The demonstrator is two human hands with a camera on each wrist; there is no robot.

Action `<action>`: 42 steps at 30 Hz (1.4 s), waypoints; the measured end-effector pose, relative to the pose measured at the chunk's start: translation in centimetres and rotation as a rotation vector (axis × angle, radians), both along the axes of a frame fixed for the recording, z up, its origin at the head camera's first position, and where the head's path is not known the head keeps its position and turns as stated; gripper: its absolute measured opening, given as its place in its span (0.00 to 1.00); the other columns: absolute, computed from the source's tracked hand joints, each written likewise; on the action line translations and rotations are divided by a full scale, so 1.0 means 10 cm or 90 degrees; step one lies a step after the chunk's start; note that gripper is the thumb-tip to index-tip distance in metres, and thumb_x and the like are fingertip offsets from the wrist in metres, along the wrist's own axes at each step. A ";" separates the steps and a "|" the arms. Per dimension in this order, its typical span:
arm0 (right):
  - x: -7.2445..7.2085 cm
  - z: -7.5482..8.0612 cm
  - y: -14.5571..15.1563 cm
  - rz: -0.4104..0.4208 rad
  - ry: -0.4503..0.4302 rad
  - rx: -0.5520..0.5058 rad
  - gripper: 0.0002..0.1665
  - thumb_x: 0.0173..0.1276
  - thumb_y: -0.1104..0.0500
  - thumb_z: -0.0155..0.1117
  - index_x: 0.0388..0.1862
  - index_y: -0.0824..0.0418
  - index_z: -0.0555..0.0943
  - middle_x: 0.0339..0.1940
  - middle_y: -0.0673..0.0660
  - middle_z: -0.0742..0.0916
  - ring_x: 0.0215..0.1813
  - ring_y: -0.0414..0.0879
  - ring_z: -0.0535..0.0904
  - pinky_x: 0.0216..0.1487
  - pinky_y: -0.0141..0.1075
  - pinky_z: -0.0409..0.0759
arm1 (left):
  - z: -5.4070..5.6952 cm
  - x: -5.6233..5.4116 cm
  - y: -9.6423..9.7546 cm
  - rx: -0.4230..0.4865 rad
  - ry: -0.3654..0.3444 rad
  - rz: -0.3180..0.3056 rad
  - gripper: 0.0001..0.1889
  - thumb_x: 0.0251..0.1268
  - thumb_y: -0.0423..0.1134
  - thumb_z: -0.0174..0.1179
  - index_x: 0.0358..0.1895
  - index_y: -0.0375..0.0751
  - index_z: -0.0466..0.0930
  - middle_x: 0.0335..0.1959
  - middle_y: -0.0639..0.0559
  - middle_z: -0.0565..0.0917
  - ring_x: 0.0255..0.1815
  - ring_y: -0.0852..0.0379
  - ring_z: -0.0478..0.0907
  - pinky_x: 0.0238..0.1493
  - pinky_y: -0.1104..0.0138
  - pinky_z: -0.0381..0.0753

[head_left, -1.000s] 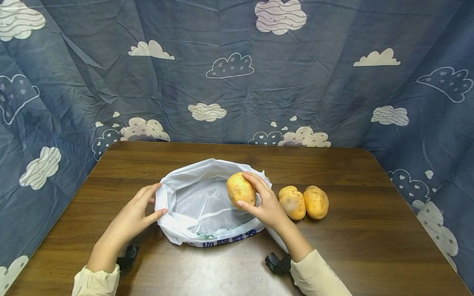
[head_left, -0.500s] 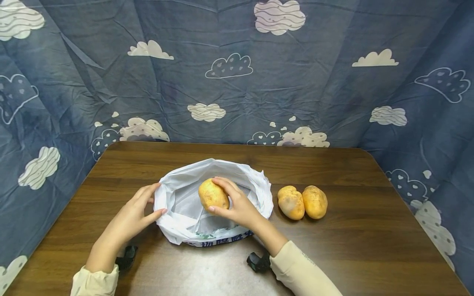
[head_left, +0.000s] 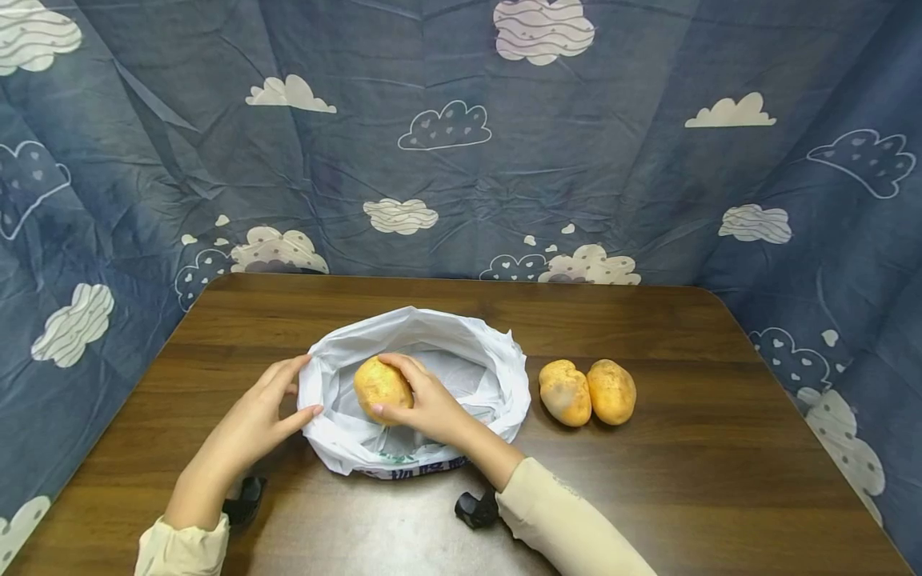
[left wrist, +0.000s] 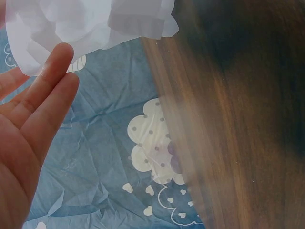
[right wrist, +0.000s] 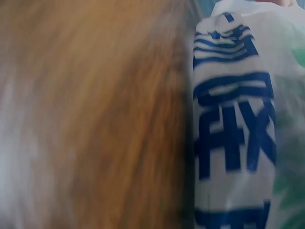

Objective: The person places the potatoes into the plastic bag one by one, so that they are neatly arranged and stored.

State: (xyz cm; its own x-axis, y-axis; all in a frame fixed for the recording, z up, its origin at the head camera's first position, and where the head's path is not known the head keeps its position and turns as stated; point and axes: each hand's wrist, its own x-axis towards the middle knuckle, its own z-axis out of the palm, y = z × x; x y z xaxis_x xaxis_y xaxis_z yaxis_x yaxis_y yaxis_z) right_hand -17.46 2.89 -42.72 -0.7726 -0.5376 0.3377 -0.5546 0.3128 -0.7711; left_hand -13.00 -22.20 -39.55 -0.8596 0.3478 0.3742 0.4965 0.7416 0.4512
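A white plastic bag [head_left: 497,352] with its mouth spread wide sits on the wooden table. In the head view my right hand [head_left: 425,404] grips a potato [head_left: 380,390] over the left half of the bag's mouth, thumb and fingers on its right side. Whether the potato touches the bag's bottom, I cannot tell. My left hand [head_left: 262,408] touches the bag's left rim with thumb and fingertips spread apart. The left wrist view shows its fingers [left wrist: 52,90] fairly straight against the bag [left wrist: 81,24]. Blue lettering covers the bag's side [right wrist: 233,138] in the right wrist view, where my right hand is out of sight.
Two more potatoes, a lumpy one [head_left: 565,392] and an oval one [head_left: 611,391], lie side by side right of the bag. Behind the brown table [head_left: 691,480] hangs a blue cloth [head_left: 461,184] with cloud prints. Black straps are on both wrists.
My right hand has carried the potato leftward, from the bag's right side to the left half of its mouth, and a little lower. My left hand keeps its place on the rim.
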 end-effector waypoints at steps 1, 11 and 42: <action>0.00 -0.01 -0.02 0.001 -0.007 0.003 0.38 0.54 0.53 0.68 0.63 0.54 0.64 0.58 0.51 0.71 0.57 0.42 0.67 0.55 0.38 0.67 | 0.00 0.00 0.00 0.000 -0.001 0.000 0.35 0.50 0.35 0.66 0.61 0.31 0.61 0.53 0.39 0.68 0.38 0.51 0.77 0.37 0.57 0.75; 0.00 -0.11 -0.17 0.007 -0.117 -0.022 0.36 0.56 0.54 0.67 0.63 0.54 0.64 0.58 0.54 0.72 0.53 0.43 0.70 0.52 0.35 0.68 | 0.00 -0.01 0.01 -0.002 0.005 -0.003 0.34 0.49 0.34 0.67 0.60 0.30 0.61 0.53 0.38 0.69 0.37 0.51 0.77 0.37 0.56 0.75; 0.26 0.23 -0.16 -0.001 -0.222 -0.075 0.28 0.58 0.64 0.62 0.58 0.66 0.68 0.55 0.62 0.74 0.54 0.52 0.69 0.56 0.41 0.66 | 0.00 0.00 0.02 -0.007 0.000 0.002 0.35 0.49 0.34 0.67 0.60 0.30 0.61 0.53 0.38 0.69 0.38 0.50 0.77 0.36 0.55 0.75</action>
State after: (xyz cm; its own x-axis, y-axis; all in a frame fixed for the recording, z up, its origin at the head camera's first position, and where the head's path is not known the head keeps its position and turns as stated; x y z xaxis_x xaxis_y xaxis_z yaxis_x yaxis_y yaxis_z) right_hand -14.88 1.25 -40.47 -0.8532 -0.5091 0.1139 -0.2519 0.2109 -0.9445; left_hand -12.96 -22.01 -39.60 -0.8605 0.3493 0.3707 0.4943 0.7484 0.4422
